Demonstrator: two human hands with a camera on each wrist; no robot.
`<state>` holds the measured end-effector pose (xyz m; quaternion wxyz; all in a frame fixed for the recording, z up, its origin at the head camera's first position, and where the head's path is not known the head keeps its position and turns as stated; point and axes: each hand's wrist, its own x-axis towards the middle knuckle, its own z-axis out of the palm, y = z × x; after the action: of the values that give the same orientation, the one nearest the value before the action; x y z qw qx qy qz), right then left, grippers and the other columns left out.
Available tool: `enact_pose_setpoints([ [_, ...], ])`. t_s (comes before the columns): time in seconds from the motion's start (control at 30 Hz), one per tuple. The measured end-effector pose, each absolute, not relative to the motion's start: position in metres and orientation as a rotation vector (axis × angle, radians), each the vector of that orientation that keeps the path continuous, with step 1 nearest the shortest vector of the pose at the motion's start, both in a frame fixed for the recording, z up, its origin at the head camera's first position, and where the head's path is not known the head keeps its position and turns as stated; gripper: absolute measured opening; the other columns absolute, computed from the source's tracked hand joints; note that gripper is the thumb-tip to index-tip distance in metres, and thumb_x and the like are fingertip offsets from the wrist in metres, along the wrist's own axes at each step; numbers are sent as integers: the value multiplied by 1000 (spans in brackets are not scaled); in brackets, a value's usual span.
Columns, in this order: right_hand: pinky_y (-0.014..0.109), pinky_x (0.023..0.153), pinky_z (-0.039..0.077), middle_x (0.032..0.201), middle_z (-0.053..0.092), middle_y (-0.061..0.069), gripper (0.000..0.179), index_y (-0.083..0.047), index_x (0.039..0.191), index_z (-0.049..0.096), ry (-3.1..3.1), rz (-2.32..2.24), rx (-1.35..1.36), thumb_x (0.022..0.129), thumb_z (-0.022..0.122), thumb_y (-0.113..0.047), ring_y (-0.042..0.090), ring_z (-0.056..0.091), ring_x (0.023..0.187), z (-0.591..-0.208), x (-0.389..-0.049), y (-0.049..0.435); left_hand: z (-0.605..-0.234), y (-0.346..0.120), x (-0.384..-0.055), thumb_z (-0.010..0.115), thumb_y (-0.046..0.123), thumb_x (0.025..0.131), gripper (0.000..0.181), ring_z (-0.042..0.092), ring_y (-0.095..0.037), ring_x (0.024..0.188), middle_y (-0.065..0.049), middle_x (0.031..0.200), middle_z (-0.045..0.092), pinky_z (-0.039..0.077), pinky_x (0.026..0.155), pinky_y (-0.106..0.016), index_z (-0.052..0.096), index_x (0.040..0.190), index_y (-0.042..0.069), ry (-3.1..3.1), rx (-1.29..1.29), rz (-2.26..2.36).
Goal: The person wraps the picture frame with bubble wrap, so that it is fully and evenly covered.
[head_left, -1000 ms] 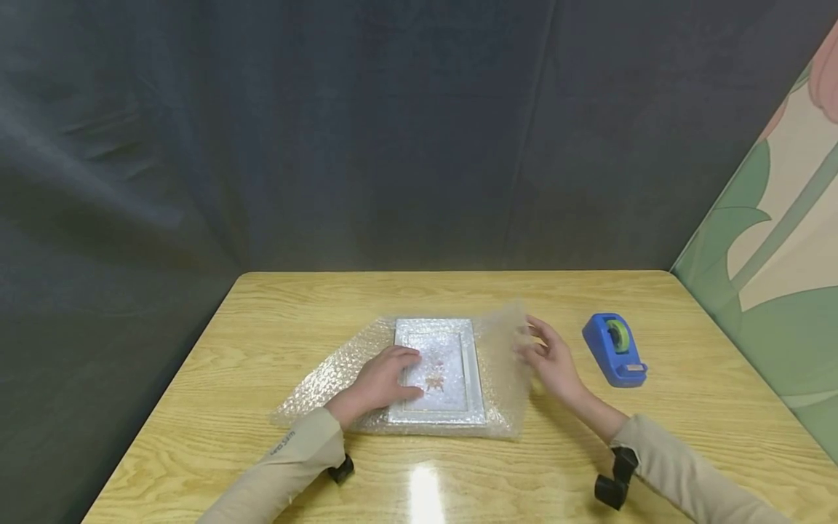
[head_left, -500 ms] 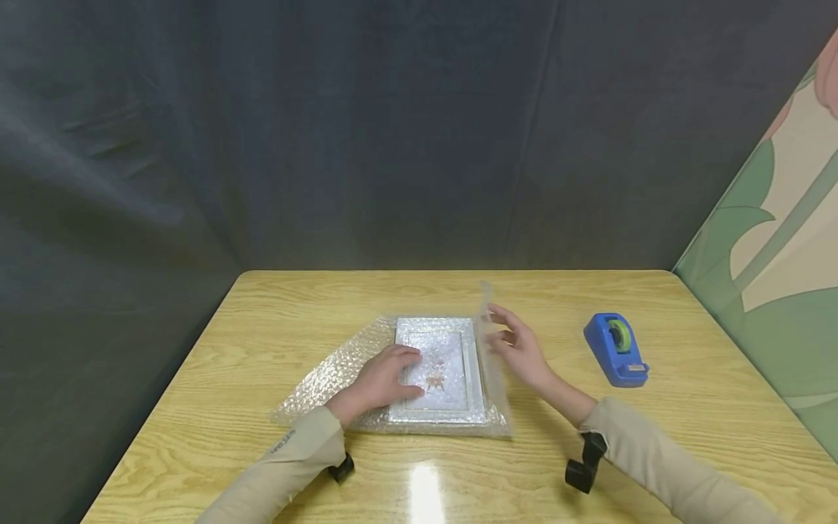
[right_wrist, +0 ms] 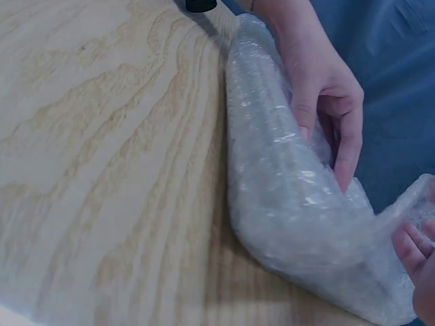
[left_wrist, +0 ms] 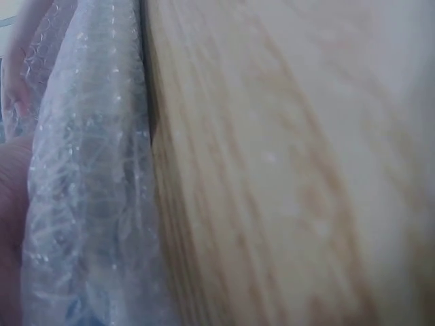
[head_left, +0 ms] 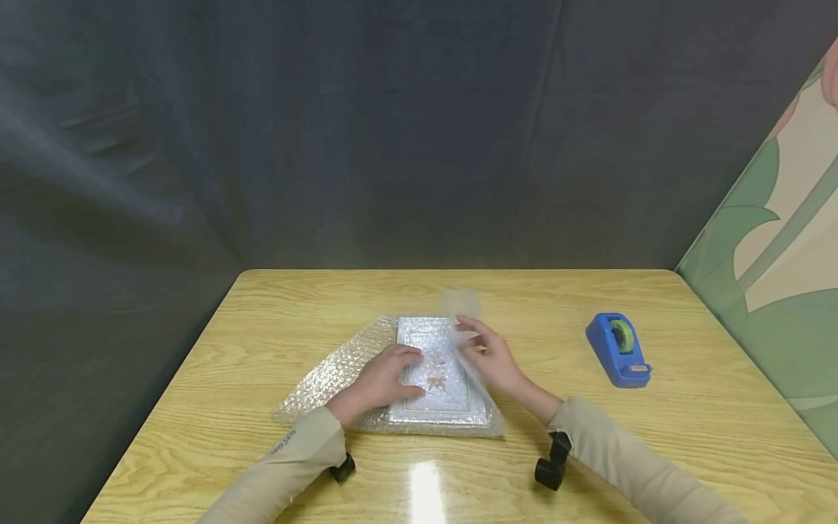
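Note:
A silver-white picture frame (head_left: 435, 407) with a small printed figure lies in bubble wrap (head_left: 327, 375), which spreads out to the left. My left hand (head_left: 385, 375) rests over the frame's left half, thumb and fingers spread. At the frame's right side my right hand (head_left: 492, 360) pinches the wrap's raised right edge, folded partway across the frame. The right wrist view has the wrapped side up close, the left hand (right_wrist: 326, 88) on top and the right hand's fingers (right_wrist: 408, 252) at the lifted flap. Beside the wrap (left_wrist: 88, 170) in the left wrist view, only a strip of hand shows.
A blue tape dispenser (head_left: 618, 351) holding a green roll stands to the right on the wooden table (head_left: 262, 327). Behind the table hangs a dark curtain (head_left: 393, 145). A wall with painted leaves (head_left: 785, 240) borders the right side.
My right hand has moved left, drawing the right flap of the bubble wrap up and over the frame's right edge. The left hand stays in place on the frame.

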<state>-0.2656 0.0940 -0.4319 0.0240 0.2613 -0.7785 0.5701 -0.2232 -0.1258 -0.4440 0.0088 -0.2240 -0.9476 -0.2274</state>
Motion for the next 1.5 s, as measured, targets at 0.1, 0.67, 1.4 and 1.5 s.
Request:
enact_pose_setpoints([
  [0.1, 25, 71, 52, 112, 58, 22, 43, 2, 125, 49, -2419, 1715, 823, 83, 58, 4, 31, 61, 87, -437, -266, 91, -444, -126, -223, 71, 38, 74, 62, 42, -24, 121, -7, 129, 51, 35, 102, -40, 54, 123, 5, -2957, -698, -711],
  [0.67, 25, 63, 50, 102, 64, 8, 50, -3, 120, 57, -2567, 1129, 787, 73, 72, -15, 14, 58, 73, -453, -260, 70, -446, -128, -223, 73, 35, 73, 62, 42, -24, 121, -7, 129, 51, 36, 101, -41, 54, 123, 4, -2927, -686, -759],
  [1.4, 38, 79, 48, 109, 57, 11, 47, -2, 112, 62, -2642, 773, 902, 74, 68, -29, 24, 56, 92, -460, -254, 65, -446, -127, -221, 73, 40, 72, 82, 28, -29, 131, -10, 144, 31, 33, 102, -47, 37, 137, 4, -2970, -606, -757],
  [1.5, 36, 77, 48, 109, 56, 11, 49, -1, 113, 62, -2633, 749, 936, 74, 69, -30, 23, 54, 91, -459, -254, 65, -443, -126, -224, 71, 41, 73, 83, 22, -31, 134, -9, 148, 23, 31, 102, -51, 35, 139, 7, -3004, -652, -668],
])
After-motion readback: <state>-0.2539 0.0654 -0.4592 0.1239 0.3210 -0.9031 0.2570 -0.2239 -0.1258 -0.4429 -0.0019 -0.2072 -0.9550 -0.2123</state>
